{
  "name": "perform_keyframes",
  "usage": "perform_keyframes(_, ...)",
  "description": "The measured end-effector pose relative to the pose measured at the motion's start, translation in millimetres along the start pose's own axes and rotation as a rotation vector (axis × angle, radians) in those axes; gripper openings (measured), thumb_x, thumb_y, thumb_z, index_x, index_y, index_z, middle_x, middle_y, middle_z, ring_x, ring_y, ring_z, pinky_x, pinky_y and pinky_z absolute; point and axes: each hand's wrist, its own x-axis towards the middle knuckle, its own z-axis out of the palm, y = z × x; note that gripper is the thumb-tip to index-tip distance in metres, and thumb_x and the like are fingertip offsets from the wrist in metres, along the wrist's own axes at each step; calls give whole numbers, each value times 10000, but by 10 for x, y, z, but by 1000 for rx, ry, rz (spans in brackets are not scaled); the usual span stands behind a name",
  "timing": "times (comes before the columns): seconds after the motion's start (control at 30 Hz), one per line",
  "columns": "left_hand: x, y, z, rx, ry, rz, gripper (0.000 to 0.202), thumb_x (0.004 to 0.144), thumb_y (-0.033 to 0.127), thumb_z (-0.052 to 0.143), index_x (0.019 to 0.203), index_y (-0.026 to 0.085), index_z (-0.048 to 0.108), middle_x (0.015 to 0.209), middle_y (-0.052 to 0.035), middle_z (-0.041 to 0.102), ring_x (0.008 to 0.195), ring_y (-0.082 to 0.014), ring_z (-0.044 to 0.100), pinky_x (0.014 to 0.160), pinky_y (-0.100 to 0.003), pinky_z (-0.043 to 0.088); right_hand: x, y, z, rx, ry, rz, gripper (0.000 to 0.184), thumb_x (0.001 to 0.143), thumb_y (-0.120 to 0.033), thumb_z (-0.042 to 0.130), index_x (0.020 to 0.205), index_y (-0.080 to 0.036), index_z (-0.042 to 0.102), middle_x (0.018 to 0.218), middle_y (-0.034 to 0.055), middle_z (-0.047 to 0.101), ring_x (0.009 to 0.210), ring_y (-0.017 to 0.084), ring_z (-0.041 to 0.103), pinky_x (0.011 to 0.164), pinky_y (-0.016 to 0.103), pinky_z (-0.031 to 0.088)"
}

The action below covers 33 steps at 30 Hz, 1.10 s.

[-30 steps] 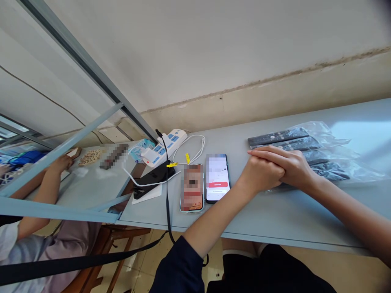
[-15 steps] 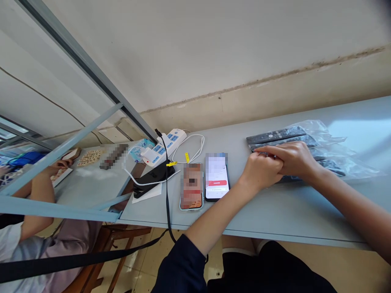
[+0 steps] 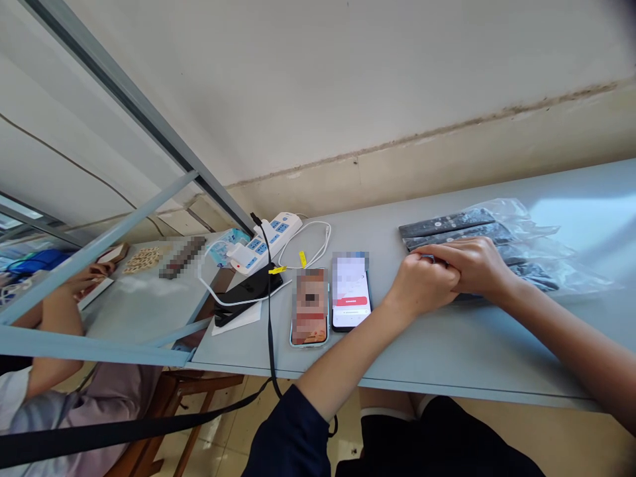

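Observation:
My left hand (image 3: 426, 286) and my right hand (image 3: 479, 265) are clasped together over the desk, both closed. The right fingers lie across the left hand, and the inner fingers are hidden. A small dark spot shows between the knuckles, too small to name. Just behind and partly under the hands lie several black remote controls (image 3: 447, 224) with buttons, in clear plastic bags (image 3: 521, 215). To the left of my left hand are a phone with a lit white screen (image 3: 354, 291) and another phone in a clear case (image 3: 309, 331).
A white power strip (image 3: 268, 242) with plugs and cables stands near the wall, beside a black object (image 3: 248, 295) on white paper. A black strap (image 3: 271, 331) hangs over the desk edge. Left, beyond a metal frame (image 3: 99, 248), another person's arm (image 3: 59, 324) rests at a neighbouring desk.
My hands stay clasped in nearly the same place over the bagged remote controls. The whole view has shifted slightly; nothing on the desk has visibly moved.

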Motion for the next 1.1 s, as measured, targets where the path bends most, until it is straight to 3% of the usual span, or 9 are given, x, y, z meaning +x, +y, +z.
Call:
perform_keyframes(0.23, -6, -27, -18, 13, -13, 21, 198, 720, 220, 521, 694, 165, 710, 540, -46, 657, 513, -147, 599, 496, -249, 416, -48, 14, 51, 34, -105, 130, 319, 672, -162, 424, 844, -183, 693, 643, 9, 639, 529, 129, 577, 482, 211, 378)
perform_keyframes(0.43, 0, -66, -74, 28, 37, 40, 210, 727, 194, 507, 692, 154, 710, 526, -55, 644, 530, -156, 600, 496, -256, 401, 16, -67, 35, 0, 47, 76, 316, 709, -138, 386, 817, -149, 683, 634, 22, 632, 510, 106, 566, 459, 182, 368)
perform_keyframes(0.63, -11, -79, -71, 61, 68, 64, 179, 707, 177, 522, 680, 151, 697, 544, -55, 653, 547, -163, 600, 513, -273, 398, 25, -104, -3, -35, -59, 140, 307, 689, -165, 400, 799, -173, 687, 604, 21, 620, 472, 103, 528, 440, 195, 337)
perform_keyframes(0.77, -10, -72, -74, 75, 75, 56, 176, 711, 187, 523, 676, 151, 692, 510, -42, 633, 530, -157, 592, 508, -271, 396, 24, -87, -16, -39, -34, 94, 349, 710, -141, 381, 864, -174, 692, 615, 6, 629, 474, 97, 534, 431, 196, 328)
perform_keyframes(0.97, 1, -53, -87, 79, 83, 56, 230, 775, 216, 483, 692, 155, 688, 527, -39, 641, 541, -146, 600, 506, -258, 396, 35, -64, -60, -27, -108, 128, 338, 693, -146, 407, 863, -190, 696, 682, 9, 655, 517, 100, 556, 453, 191, 336)
perform_keyframes(1.1, -1, -41, -81, 78, 78, 43, 210, 756, 196, 494, 700, 150, 691, 549, -46, 656, 557, -153, 611, 518, -261, 410, 49, -71, -80, -30, -68, 88, 324, 717, -131, 400, 867, -176, 684, 751, 11, 669, 537, 100, 570, 454, 190, 349)
